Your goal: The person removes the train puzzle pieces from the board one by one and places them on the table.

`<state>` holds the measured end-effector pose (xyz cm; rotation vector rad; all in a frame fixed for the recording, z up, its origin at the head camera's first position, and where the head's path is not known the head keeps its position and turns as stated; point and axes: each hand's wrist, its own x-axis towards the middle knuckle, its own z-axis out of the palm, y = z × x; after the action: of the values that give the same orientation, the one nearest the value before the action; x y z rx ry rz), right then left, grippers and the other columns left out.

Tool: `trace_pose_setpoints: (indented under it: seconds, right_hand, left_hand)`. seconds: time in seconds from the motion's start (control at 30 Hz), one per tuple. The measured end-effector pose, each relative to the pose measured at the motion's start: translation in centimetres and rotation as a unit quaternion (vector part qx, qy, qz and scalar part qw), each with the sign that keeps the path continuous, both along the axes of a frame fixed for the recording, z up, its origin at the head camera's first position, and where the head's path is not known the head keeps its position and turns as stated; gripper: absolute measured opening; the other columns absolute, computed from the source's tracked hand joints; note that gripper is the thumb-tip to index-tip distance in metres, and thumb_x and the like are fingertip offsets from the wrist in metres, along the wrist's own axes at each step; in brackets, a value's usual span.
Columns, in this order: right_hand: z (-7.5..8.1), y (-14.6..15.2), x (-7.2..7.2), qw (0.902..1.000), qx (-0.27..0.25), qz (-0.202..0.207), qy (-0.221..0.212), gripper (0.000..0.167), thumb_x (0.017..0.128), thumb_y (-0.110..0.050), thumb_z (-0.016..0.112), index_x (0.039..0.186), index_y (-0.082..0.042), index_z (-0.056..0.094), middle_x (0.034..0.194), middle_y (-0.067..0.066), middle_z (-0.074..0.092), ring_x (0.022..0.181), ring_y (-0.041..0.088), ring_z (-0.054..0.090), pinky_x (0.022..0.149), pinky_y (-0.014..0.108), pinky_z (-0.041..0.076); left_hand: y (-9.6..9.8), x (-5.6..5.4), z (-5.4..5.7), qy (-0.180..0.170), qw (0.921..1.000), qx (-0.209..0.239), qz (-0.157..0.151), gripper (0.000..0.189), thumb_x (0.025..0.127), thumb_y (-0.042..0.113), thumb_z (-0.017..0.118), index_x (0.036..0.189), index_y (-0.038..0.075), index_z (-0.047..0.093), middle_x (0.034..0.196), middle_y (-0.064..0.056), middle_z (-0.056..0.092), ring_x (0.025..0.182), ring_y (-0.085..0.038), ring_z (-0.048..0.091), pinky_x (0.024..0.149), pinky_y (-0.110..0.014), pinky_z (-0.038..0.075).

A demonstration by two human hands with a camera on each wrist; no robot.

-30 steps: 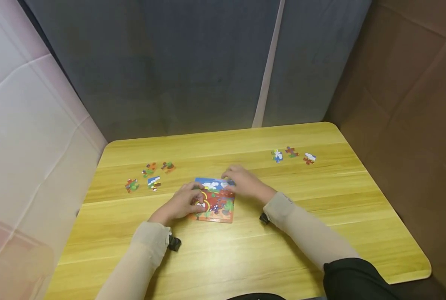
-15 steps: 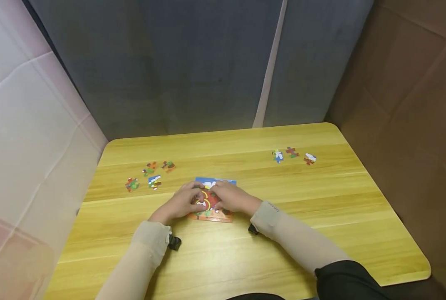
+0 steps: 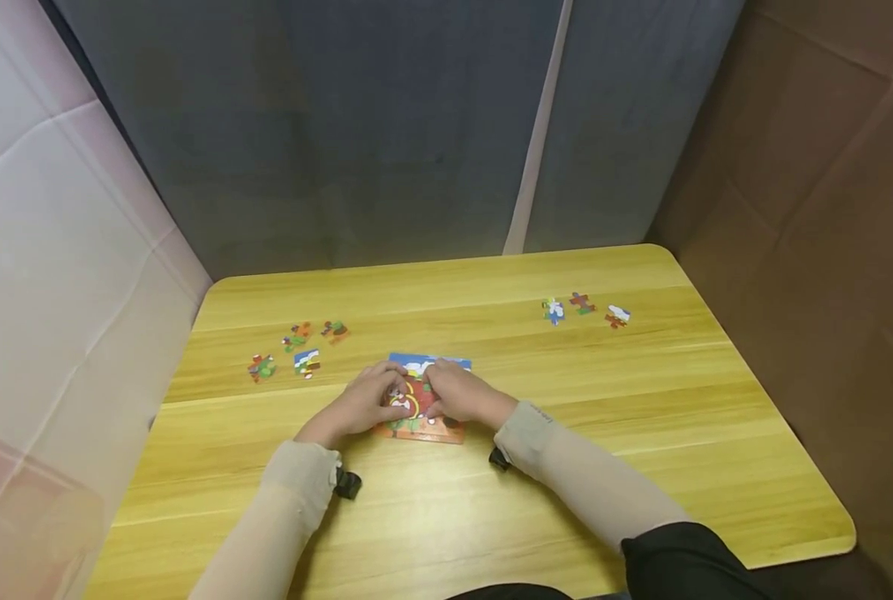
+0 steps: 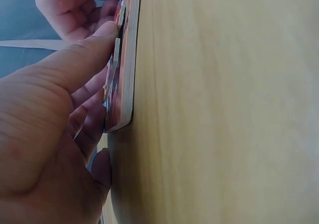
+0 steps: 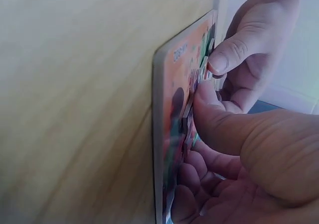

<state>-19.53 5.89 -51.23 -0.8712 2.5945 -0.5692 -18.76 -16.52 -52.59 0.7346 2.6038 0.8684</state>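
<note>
A colourful picture puzzle board (image 3: pixel 420 432) with an orange lower border lies flat on the wooden table. Joined jigsaw pieces (image 3: pixel 419 400), red with yellow curves, rest on top of it, raised slightly above its face in the wrist views. My left hand (image 3: pixel 364 402) pinches them from the left, thumb (image 4: pixel 94 47) at the near edge and fingers beyond. From the right, my right hand (image 3: pixel 463 393) grips the same pieces, its thumb (image 5: pixel 212 102) close to the left thumb. The hands cover parts of the board and the pieces.
Several loose jigsaw pieces (image 3: pixel 306 362) lie on the table to the left of the board. Three more, including a red-brown piece (image 3: pixel 582 302), lie at the back right. Cloth screens (image 3: pixel 416 133) stand around the table (image 3: pixel 641 433) on three sides.
My right hand has moved left and down from the board's upper right corner onto the joined pieces, closing on them. The left hand stays almost where it was.
</note>
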Motion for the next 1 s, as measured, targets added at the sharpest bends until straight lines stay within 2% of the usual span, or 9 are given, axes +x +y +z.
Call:
trace_pose_setpoints:
  seconds: [0.13,0.3,0.43,0.53,0.67,0.8,1.0]
  right_hand:
    - [0.0,0.0,-0.1,0.9999,-0.008,-0.009,-0.01,0.046,0.088,-0.028,0.081,0.118,-0.002,0.058,0.1,0.002,0.051,0.087,0.015,0.048,0.073,0.024,0.046]
    - [0.1,0.1,-0.3,0.9967,-0.044,-0.028,-0.063,0.052,0.088,-0.023,0.08,0.126,-0.003,0.051,0.097,0.001,0.055,0.079,0.013,0.053,0.069,0.024,0.048]
    - [-0.1,0.2,-0.5,0.9914,-0.077,-0.039,-0.098,0.047,0.093,-0.02,0.075,0.127,-0.007,0.045,0.094,0.004,0.058,0.07,0.013,0.052,0.065,0.025,0.046]
    - [-0.4,0.2,-0.7,0.9838,-0.12,-0.058,-0.12,0.038,0.098,-0.015,0.069,0.126,-0.009,0.044,0.1,0.007,0.058,0.069,0.013,0.052,0.066,0.026,0.047]
    - [-0.8,0.1,-0.8,0.9679,-0.185,-0.09,-0.145,0.025,0.101,-0.009,0.062,0.122,-0.01,0.046,0.107,0.009,0.06,0.069,0.014,0.057,0.065,0.027,0.049]
    - [-0.9,0.0,-0.8,0.9558,-0.209,-0.114,-0.172,0.023,0.101,-0.007,0.061,0.119,-0.011,0.048,0.111,0.011,0.063,0.075,0.018,0.062,0.067,0.029,0.053]
    - [-1.0,0.2,-0.9,0.9397,-0.229,-0.136,-0.214,0.025,0.1,-0.006,0.063,0.12,-0.011,0.05,0.125,0.015,0.058,0.103,0.025,0.06,0.088,0.036,0.053]
  left_hand:
    - [0.0,0.0,0.0,0.006,1.0,0.002,-0.007,0.029,0.087,0.033,0.081,0.103,0.016,0.063,0.148,-0.012,0.047,0.133,-0.037,0.041,0.11,-0.059,0.033]
    - [0.0,0.1,0.1,0.007,0.9999,0.007,-0.01,0.028,0.089,0.033,0.08,0.103,0.016,0.064,0.148,-0.013,0.047,0.132,-0.038,0.041,0.109,-0.06,0.033]
    - [0.0,0.0,0.0,0.008,0.9999,0.003,-0.01,0.022,0.092,0.032,0.077,0.101,0.017,0.064,0.147,-0.012,0.047,0.134,-0.038,0.04,0.111,-0.06,0.032]
    - [-0.1,-0.2,0.0,0.006,0.9999,0.005,-0.009,0.021,0.093,0.032,0.076,0.103,0.017,0.065,0.148,-0.012,0.046,0.136,-0.038,0.039,0.112,-0.061,0.03]
    - [-0.3,-0.3,-0.1,0.022,0.9996,0.013,-0.013,0.019,0.094,0.032,0.074,0.103,0.017,0.068,0.146,-0.013,0.048,0.135,-0.04,0.039,0.109,-0.064,0.03]
    - [-0.3,-0.3,-0.3,0.033,0.9992,0.015,-0.016,0.015,0.095,0.033,0.072,0.1,0.019,0.068,0.144,-0.014,0.05,0.133,-0.04,0.042,0.108,-0.064,0.031]
    - [-0.2,-0.2,-0.4,0.017,0.9997,0.011,-0.011,0.015,0.097,0.034,0.069,0.1,0.02,0.068,0.146,-0.013,0.048,0.134,-0.039,0.04,0.108,-0.065,0.029]
